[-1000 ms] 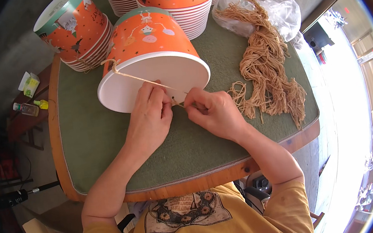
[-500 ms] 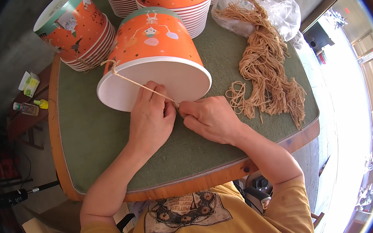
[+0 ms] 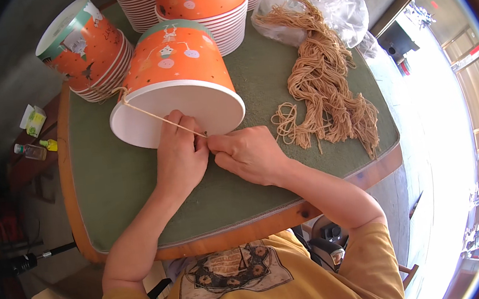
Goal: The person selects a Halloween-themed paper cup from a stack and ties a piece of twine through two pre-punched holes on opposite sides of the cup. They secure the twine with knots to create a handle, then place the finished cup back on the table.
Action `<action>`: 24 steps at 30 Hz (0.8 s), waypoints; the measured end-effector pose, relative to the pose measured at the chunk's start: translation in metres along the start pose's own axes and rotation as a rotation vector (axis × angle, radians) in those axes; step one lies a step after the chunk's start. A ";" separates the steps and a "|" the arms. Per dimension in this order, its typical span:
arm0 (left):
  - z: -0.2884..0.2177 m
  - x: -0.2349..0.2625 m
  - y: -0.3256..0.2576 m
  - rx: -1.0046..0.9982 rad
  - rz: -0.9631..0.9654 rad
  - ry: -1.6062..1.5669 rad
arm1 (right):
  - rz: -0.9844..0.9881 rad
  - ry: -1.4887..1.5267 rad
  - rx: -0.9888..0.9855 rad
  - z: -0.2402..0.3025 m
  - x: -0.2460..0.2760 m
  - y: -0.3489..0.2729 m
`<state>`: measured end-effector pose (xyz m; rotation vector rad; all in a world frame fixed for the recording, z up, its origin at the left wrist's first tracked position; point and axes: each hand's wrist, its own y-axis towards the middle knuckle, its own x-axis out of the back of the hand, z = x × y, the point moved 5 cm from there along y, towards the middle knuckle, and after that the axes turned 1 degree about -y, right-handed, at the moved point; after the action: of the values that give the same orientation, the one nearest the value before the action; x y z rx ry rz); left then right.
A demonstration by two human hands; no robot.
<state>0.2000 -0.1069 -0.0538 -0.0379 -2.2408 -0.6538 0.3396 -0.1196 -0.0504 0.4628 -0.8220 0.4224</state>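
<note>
An orange paper bucket (image 3: 185, 62) with a green band and white rim lies tilted on the table, its mouth toward me. Tan cord (image 3: 149, 113) is fastened at the left of its rim and runs taut across the mouth to my fingers. My left hand (image 3: 181, 152) is closed on the cord in front of the opening, its fingertips partly inside the mouth. Right beside it, my right hand (image 3: 250, 155) pinches the cord's end near the lower rim. What the fingertips grip there is mostly hidden.
Stacked orange buckets stand behind (image 3: 202, 3) and at the left (image 3: 77, 50). A heap of tan cords (image 3: 326, 89) lies at the right beside a clear plastic bag (image 3: 344, 12). The green-topped table (image 3: 124, 207) has a wooden edge. Small bottles (image 3: 31, 151) sit on a bench at the left.
The bucket, table and both hands appear shifted slightly left in the view. My hands keep hold of the cord, with little change in their grip.
</note>
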 end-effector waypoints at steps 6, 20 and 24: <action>0.001 -0.002 -0.001 0.024 0.013 -0.004 | -0.009 -0.017 -0.002 0.000 -0.002 0.000; -0.004 -0.001 0.000 0.001 0.004 0.038 | 0.069 -0.066 -0.036 0.002 -0.002 0.000; -0.009 0.000 -0.001 -0.024 0.008 0.049 | 0.040 -0.032 -0.039 0.004 0.001 -0.002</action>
<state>0.2053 -0.1122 -0.0494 -0.0425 -2.1844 -0.6703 0.3388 -0.1230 -0.0476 0.4189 -0.8703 0.4361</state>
